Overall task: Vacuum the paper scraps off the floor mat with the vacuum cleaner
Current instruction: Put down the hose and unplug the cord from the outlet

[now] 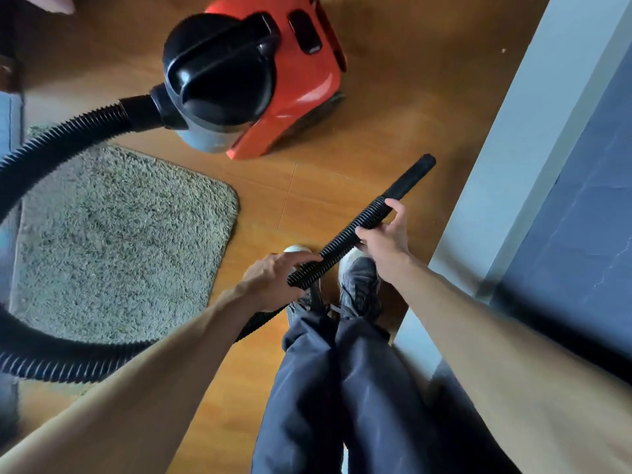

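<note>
A red and black vacuum cleaner [260,80] stands on the wooden floor at the top. Its ribbed black hose [61,145] loops left over the shaggy grey floor mat [116,241] and comes back to my hands. My left hand [273,278] grips the hose low down, above my shoes. My right hand [384,239] holds it further up, near the smooth black nozzle [410,181], which points up and right over bare floor. No paper scraps show on the visible part of the mat.
My dark trousers and shoes [359,285] stand right of the mat. A pale wall edge [506,165] and dark tiled floor [588,206] run down the right side. Blue furniture [8,124] borders the mat on the left.
</note>
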